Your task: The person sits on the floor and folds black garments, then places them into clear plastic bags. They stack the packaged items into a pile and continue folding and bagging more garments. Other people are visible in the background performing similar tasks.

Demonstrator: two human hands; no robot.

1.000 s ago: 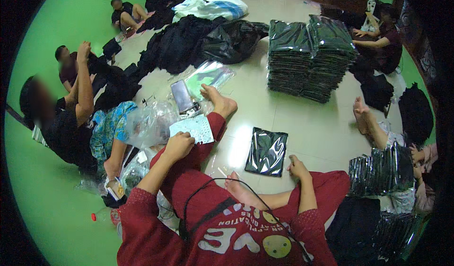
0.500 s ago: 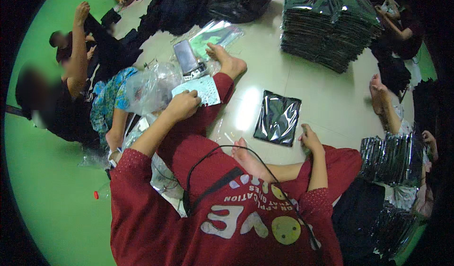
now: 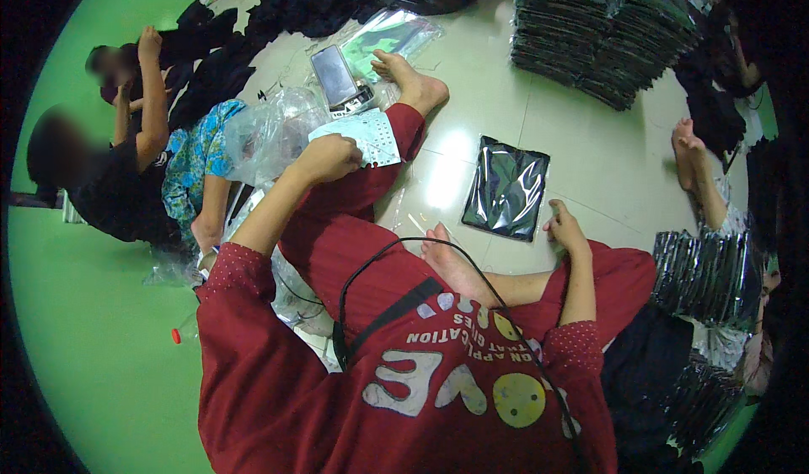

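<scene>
Clasping a sheet [image 3: 381,141] over the leg [image 3: 409,130] with left hand [image 3: 331,158], probably to steady it; holding right hand [image 3: 570,230] loose, seemingly empty, beside black packet [image 3: 506,189], flat on floor [image 3: 590,166], likely for reach.

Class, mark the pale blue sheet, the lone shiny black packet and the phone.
Pale blue sheet [image 3: 377,137], head view: its uncovered part.
Lone shiny black packet [image 3: 506,188], head view: centre of its top.
Phone [image 3: 334,75], head view: middle of its screen.

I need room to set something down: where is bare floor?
Bare tile lies between the black packet and tall stack, and rightward toward another person's foot. It's crowded around the left hand: pale-blue sheet, phone, clear plastic bag.
</scene>
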